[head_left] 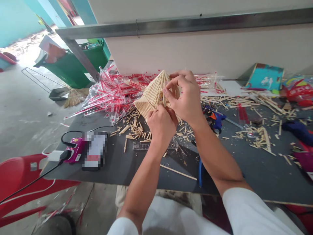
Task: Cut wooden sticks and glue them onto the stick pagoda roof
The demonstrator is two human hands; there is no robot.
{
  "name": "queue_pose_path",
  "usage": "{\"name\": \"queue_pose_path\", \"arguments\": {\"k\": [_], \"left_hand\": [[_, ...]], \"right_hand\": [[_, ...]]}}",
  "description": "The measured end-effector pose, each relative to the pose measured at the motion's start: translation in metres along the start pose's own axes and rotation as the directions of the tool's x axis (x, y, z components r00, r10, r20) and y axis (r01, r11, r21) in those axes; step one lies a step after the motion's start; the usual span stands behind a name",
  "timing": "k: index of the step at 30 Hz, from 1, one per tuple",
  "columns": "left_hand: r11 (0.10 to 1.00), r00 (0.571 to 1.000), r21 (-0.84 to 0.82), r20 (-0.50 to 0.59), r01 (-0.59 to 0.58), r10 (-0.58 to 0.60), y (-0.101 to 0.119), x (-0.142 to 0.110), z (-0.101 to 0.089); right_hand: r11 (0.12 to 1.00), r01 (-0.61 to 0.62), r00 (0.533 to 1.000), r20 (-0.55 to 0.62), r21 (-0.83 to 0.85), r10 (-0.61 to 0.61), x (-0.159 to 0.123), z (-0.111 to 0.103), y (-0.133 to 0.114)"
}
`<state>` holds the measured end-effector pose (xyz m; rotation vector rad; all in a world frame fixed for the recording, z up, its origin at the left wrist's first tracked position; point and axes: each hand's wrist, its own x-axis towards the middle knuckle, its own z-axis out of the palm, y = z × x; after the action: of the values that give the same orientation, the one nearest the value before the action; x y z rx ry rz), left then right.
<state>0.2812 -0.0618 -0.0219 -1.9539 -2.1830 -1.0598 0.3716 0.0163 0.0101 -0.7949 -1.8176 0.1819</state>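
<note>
- White shirt sleeve (pixel 246 210) lay nearest the camera, beyond it bare forearms.
- Far left on the dark grey tabletop (pixel 117 166): magenta power block (pixel 76 150), then black-edged phone (pixel 95 151), both apart from the work.
- Behind these, heaped red-and-clear plastic wrappers (pixel 114 93).
- Left hand (pixel 161 125) curled on the near lower edge of the peaked pale wooden-stick model (pixel 153 89), mid-table. Light, steady support judged best; squeezing could loosen the rows.
- Right hand (pixel 187 98) sat at the model's right side, thumb and forefinger close together; could not tell whether they pinched a stick. Gentle pressure, lined up with neighbouring sticks, seemed right.
- Right: blue-and-orange glue gun (pixel 217 120), best treated as hot.
</note>
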Motion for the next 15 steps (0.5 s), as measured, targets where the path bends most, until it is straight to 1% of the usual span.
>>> {"name": "queue_pose_path", "arguments": {"k": [4,7,10,12,13,14,15], "left_hand": [[1.000,1.000,-0.014,-0.016,0.010,-0.011,0.002,-0.002,0.001],[0.998,0.998,-0.017,-0.024,0.055,-0.055,0.004,-0.004,0.001],[0.996,0.997,-0.048,-0.001,0.077,-0.077,0.000,-0.008,-0.006],[0.993,0.999,-0.112,0.013,0.050,-0.048,-0.006,-0.011,-0.015],[0.988,1.000,-0.151,0.017,0.019,-0.016,-0.010,-0.013,-0.021],[0.982,0.999,-0.186,0.022,-0.019,0.024,-0.014,-0.015,-0.028],[0.977,0.998,-0.206,0.027,-0.056,0.062,-0.018,-0.017,-0.035]], "right_hand": [[1.000,-0.022,0.999,-0.032,0.022,0.022,0.000,-0.011,-0.012],[1.000,-0.011,0.998,-0.057,0.017,0.012,0.000,-0.030,-0.025],[0.999,0.009,0.995,-0.101,0.049,-0.004,-0.002,-0.053,-0.037],[0.997,0.011,0.990,-0.144,0.077,0.000,-0.005,-0.065,-0.044],[0.996,0.008,0.988,-0.154,0.087,0.005,-0.007,-0.070,-0.048],[0.996,0.006,0.989,-0.146,0.094,0.008,-0.011,-0.075,-0.051],[0.995,-0.001,0.993,-0.113,0.098,0.012,-0.015,-0.079,-0.054]]}}
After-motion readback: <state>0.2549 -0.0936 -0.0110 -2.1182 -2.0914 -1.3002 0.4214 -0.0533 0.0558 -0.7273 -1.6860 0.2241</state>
